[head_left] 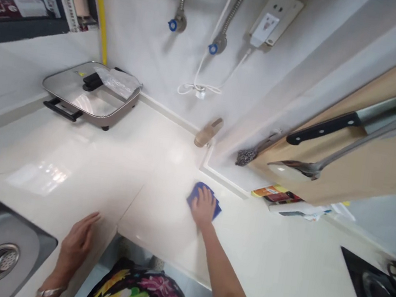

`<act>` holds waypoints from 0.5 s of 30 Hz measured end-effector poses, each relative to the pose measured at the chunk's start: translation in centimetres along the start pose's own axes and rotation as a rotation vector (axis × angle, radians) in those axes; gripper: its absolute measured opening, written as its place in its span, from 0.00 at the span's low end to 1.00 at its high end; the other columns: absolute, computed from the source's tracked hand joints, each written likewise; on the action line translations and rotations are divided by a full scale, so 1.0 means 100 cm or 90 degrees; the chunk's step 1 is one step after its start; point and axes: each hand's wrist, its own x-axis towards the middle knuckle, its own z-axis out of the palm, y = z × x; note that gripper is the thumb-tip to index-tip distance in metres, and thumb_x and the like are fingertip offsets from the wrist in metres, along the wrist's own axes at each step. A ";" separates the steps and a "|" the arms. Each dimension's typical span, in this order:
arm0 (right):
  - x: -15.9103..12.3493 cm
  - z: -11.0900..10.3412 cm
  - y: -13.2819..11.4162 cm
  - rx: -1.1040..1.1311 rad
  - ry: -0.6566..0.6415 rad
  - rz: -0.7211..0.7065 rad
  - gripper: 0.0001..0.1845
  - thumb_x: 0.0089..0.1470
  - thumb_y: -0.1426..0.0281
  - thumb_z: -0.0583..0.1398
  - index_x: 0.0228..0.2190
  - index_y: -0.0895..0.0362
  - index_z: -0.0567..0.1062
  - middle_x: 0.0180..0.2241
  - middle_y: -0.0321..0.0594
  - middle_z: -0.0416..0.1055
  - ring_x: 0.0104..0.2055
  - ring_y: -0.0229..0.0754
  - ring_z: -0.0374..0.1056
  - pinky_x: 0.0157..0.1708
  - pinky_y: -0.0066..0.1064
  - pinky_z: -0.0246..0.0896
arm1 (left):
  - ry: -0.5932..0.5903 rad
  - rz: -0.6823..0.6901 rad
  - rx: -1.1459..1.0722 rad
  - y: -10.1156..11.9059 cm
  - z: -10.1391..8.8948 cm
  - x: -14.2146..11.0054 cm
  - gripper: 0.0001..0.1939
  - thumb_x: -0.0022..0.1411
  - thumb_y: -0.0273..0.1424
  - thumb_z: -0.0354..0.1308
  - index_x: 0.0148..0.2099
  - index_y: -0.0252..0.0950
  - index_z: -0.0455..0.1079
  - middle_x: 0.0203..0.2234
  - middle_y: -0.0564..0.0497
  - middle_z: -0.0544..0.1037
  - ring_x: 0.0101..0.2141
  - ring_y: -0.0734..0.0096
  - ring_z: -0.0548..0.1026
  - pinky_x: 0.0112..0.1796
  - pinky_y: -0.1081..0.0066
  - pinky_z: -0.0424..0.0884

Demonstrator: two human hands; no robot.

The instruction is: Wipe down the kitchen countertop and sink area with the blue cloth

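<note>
My right hand (203,208) presses a folded blue cloth (217,211) onto the white countertop (164,178), fingers spread over it. The cloth lies near the base of the wall corner and is partly hidden by the hand. On the left, my left hand (77,240) rests at the counter's front edge beside the sink (45,240). Its fingers are stretched out and hold nothing. A thin seam runs across the counter between the two hands.
An electric pan (114,111) with a glass lid stands at the back left. A brown bottle-shaped object (208,132) is by the wall corner. A knife (322,129) and a ladle (314,168) hang at the right, above packets (276,194). A black stove (360,282) sits far right.
</note>
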 end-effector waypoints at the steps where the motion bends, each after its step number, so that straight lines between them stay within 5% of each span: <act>1: -0.006 -0.001 0.016 -0.008 0.007 0.028 0.30 0.64 0.62 0.44 0.63 0.57 0.64 0.68 0.48 0.56 0.70 0.52 0.47 0.68 0.58 0.38 | 0.013 -0.032 0.012 -0.009 -0.009 -0.010 0.20 0.68 0.38 0.45 0.55 0.41 0.71 0.50 0.45 0.79 0.50 0.58 0.77 0.55 0.56 0.73; 4: -0.024 -0.002 0.059 -0.009 0.044 0.069 0.32 0.63 0.61 0.43 0.63 0.57 0.64 0.66 0.52 0.59 0.69 0.55 0.50 0.65 0.61 0.44 | 0.062 -0.084 0.053 -0.031 -0.030 -0.041 0.19 0.67 0.40 0.46 0.53 0.41 0.71 0.44 0.45 0.81 0.43 0.57 0.79 0.50 0.56 0.75; 8: -0.039 0.007 0.086 0.035 0.127 0.074 0.33 0.62 0.57 0.44 0.63 0.56 0.65 0.64 0.58 0.61 0.66 0.63 0.55 0.59 0.71 0.48 | 0.159 -0.130 0.133 -0.041 -0.047 -0.075 0.21 0.68 0.40 0.44 0.55 0.39 0.69 0.49 0.41 0.78 0.50 0.54 0.75 0.56 0.52 0.70; 11: -0.038 0.017 0.079 0.099 0.199 0.068 0.34 0.61 0.55 0.44 0.63 0.54 0.65 0.62 0.64 0.61 0.65 0.73 0.55 0.52 0.81 0.44 | 0.230 -0.204 0.169 -0.038 -0.054 -0.096 0.26 0.68 0.40 0.44 0.61 0.32 0.63 0.58 0.35 0.70 0.61 0.50 0.66 0.62 0.48 0.62; 15: -0.018 0.028 0.041 0.156 0.195 0.025 0.35 0.59 0.55 0.45 0.63 0.54 0.64 0.63 0.69 0.59 0.65 0.80 0.51 0.47 0.86 0.37 | 0.267 -0.311 0.245 -0.022 -0.061 -0.139 0.29 0.68 0.41 0.42 0.64 0.28 0.60 0.64 0.30 0.63 0.67 0.45 0.56 0.65 0.43 0.52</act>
